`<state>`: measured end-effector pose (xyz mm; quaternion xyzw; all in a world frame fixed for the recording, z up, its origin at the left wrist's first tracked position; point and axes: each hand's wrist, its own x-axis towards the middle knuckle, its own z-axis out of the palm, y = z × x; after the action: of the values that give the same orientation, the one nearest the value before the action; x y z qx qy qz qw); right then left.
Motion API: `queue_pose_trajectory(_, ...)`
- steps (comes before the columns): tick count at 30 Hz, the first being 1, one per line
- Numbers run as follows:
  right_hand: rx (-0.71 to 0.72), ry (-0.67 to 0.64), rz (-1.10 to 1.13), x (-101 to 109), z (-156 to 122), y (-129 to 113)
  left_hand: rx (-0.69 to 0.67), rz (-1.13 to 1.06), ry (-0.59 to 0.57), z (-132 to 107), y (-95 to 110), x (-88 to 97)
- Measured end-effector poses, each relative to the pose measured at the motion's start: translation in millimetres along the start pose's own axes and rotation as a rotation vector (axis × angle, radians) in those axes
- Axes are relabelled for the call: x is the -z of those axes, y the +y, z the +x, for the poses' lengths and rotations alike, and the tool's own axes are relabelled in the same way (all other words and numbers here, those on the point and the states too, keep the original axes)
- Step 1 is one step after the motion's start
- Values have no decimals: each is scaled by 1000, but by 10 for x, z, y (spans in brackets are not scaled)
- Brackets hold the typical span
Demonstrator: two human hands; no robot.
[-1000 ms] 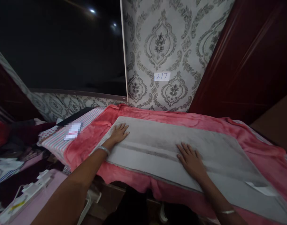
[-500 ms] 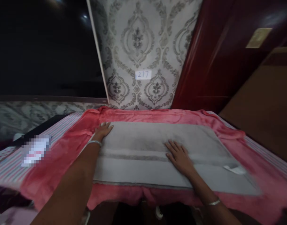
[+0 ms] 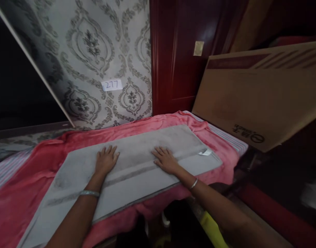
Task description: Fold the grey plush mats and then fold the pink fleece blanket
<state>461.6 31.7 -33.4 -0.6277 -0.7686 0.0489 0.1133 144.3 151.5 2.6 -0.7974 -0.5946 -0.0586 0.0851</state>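
From my remote head view I log left arm (image 3: 77, 217) and right arm (image 3: 220, 206) reaching forward, converging. Left hand (image 3: 105, 161): palm down, fingers spread, pointing ahead. Right hand (image 3: 166, 160): palm down, fingers spread, angled inward. Hands apart.

The left hand (image 3: 106, 161) and right hand (image 3: 166, 161) are lying flat, apart, on a grey cloth (image 3: 137, 187), whose white tag (image 3: 205, 152) is showing near its right end. A pink blanket (image 3: 41, 162) is spreading beneath it over a striped cover (image 3: 227, 137). A card (image 3: 111, 85) reading 277 is showing against patterned wallpaper (image 3: 92, 48); a cardboard box (image 3: 251, 100) is standing at right.
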Motion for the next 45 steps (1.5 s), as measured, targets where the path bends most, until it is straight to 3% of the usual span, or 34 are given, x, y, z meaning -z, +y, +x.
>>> queue_pose_trajectory(4,15,-59,-51,105,94,279,13,10,13,-20,23,-64)
queue_pose_trajectory(12,-287,35,-121,371,315,1217,-7,-6,30,29,-35,-61)
queue_pose_trajectory(16,-426,76,-106,444,464,1497,-14,-29,35,55,-49,-63)
queue_pose_trajectory(23,-511,80,-94,521,712,1896,-3,-33,15,110,-114,-150)
queue_pose_trajectory(33,-679,130,-74,527,908,2092,3,-7,4,116,-137,-196)
queue_pose_trajectory(40,-802,285,-59,542,950,2112,8,-8,11,94,-138,-202)
queue_pose_trajectory(45,-783,409,-7,504,902,2209,3,-3,10,88,-137,-207)
